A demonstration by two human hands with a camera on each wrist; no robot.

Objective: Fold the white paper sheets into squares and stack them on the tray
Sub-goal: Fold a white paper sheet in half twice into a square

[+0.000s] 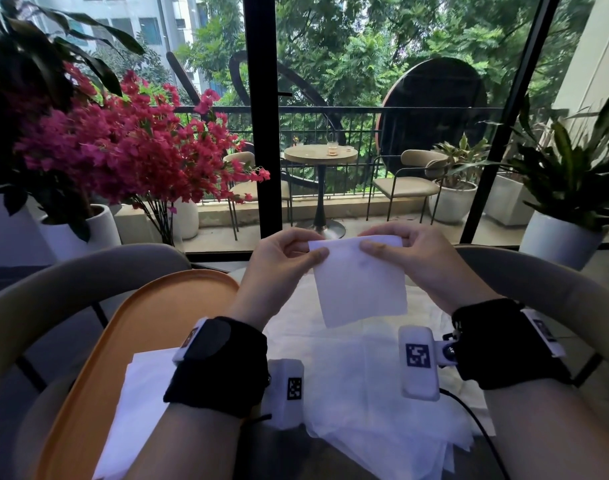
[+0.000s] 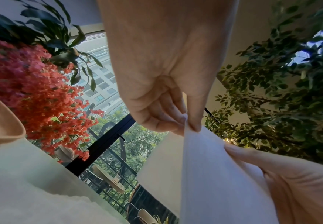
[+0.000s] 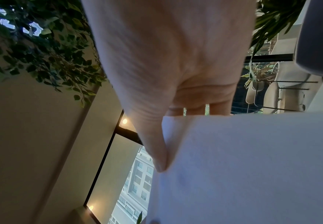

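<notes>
Aloft, folded sheet (image 1: 360, 282) pinched between left hand (image 1: 282, 258) and right hand (image 1: 403, 251)

Tray (image 1: 88, 344) partly behind left forearm.

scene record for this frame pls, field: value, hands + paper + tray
left hand: pinches the top left corner of the held sheet
right hand: pinches the top right corner
held sheet: white, folded, lifted off the table, hanging between the hands
loose sheets: spread on the table below the hands
tray: orange, to the left, with white paper on it
fold state: held sheet roughly square, not yet on the tray
</notes>
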